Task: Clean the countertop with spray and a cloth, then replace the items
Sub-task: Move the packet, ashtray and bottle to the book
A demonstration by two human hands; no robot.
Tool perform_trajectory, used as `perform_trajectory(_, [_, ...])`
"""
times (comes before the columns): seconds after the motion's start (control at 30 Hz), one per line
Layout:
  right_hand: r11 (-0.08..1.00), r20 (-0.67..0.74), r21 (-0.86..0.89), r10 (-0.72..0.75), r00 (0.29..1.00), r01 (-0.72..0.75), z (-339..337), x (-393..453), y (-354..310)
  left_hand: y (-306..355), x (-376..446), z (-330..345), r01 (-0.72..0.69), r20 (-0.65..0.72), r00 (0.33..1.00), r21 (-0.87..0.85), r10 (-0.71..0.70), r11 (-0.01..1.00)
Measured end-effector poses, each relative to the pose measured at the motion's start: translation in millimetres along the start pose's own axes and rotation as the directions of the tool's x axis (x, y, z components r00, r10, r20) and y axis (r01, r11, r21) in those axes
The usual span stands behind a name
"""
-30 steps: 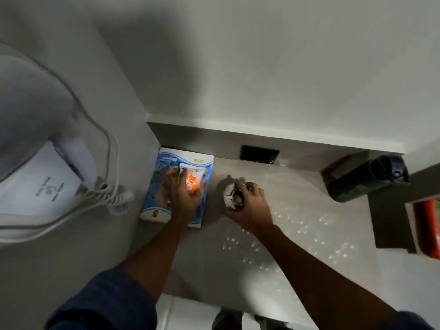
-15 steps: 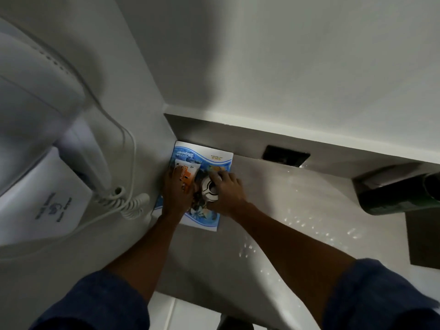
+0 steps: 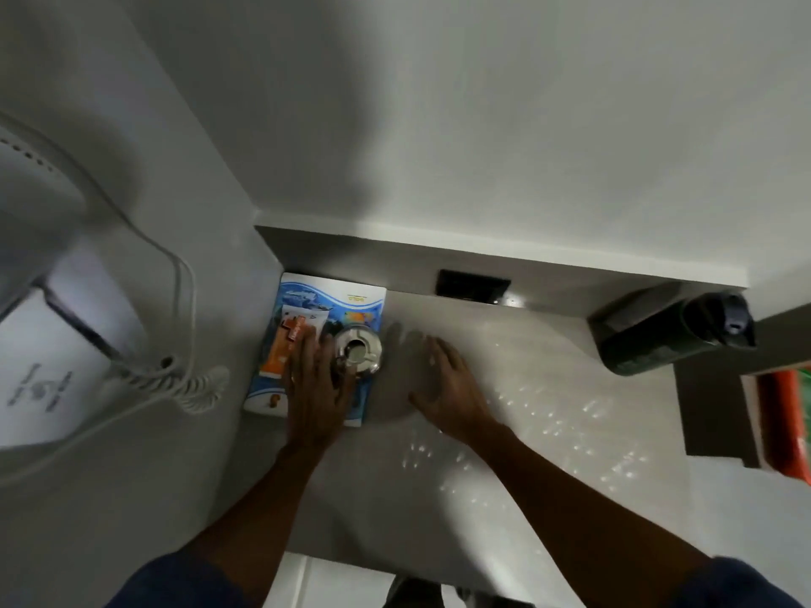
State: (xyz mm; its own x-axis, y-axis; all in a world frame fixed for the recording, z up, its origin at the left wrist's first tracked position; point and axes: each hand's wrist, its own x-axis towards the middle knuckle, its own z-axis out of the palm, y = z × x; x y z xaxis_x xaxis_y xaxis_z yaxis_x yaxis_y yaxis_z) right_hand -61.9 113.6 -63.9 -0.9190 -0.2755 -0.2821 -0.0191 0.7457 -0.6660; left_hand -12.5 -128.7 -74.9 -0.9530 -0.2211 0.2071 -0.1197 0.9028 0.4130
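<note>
I see my left hand [image 3: 313,379] lying flat, fingers straight, pressing the orange sachet [image 3: 287,342] on the blue-and-white printed box [image 3: 351,302] — the round glass ashtray [image 3: 357,348] sits beside it. My right hand [image 3: 443,386] hovers open over the grey countertop [image 3: 526,432].

a hotel bathroom (wall-mounted hair dryer [image 3: 48,239] with coiled cord [image 3: 193,383]).

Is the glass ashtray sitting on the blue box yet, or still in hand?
On the box: the ashtray rests on the blue box; the right hand is off it, open.
</note>
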Motion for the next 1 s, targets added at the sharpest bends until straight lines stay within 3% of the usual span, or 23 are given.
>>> perform_trajectory(0.23, [0.997, -0.256, -0.017, 0.064, 0.964, -0.071, -47.0, -83.0, 78.3, 42.7, -62.8, 11.5, -0.17, 0.255, 0.95, -0.057, 0.179, 0.984])
perform_trajectory(0.3, [0.99, -0.343, 0.033, 0.14, 0.929, -0.137, -59.5, -99.6, 96.3, 48.9, -79.4, 16.4, -0.203, 0.292, 0.931, -0.086, 0.22, 0.975])
perform_trajectory(0.37, [0.959, -0.422, 0.181, 0.278, 0.863, -0.22, -75.6, -109.7, 110.3, 54.1, -90.7, 21.1, -0.176, 0.325, 0.924, -0.111, 0.203, 0.978])
perform_trajectory(0.47, [0.826, -0.455, 0.475, 0.526, 0.719, -0.304, -106.5, -108.6, 128.1, 55.3, -101.8, 27.0, -0.146, 0.361, 0.916, -0.099, 0.172, 0.984])
perform_trajectory(0.53, [0.755, -0.482, 0.586, 0.617, 0.622, -0.296, -130.9, -101.1, 140.1, 53.4, -110.4, 30.2, -0.111, 0.378, 0.915, -0.088, 0.137, 0.99])
perform_trajectory(0.6, [0.733, -0.507, 0.629, 0.64, 0.577, -0.259, -154.6, -92.8, 149.0, 47.4, -120.0, 31.5, -0.092, 0.409, 0.906, -0.066, 0.111, 0.994])
perform_trajectory(0.73, [0.762, -0.529, 0.629, 0.565, 0.634, -0.154, -188.0, -79.7, 161.8, 36.7, -135.4, 33.7, -0.114, 0.479, 0.871, -0.018, 0.108, 0.993])
perform_trajectory(1.0, [0.817, -0.535, 0.554, 0.497, 0.683, -0.16, -211.2, -63.6, 153.7, 42.0, -140.2, 38.9, -0.107, 0.528, 0.847, 0.063, 0.057, 0.992])
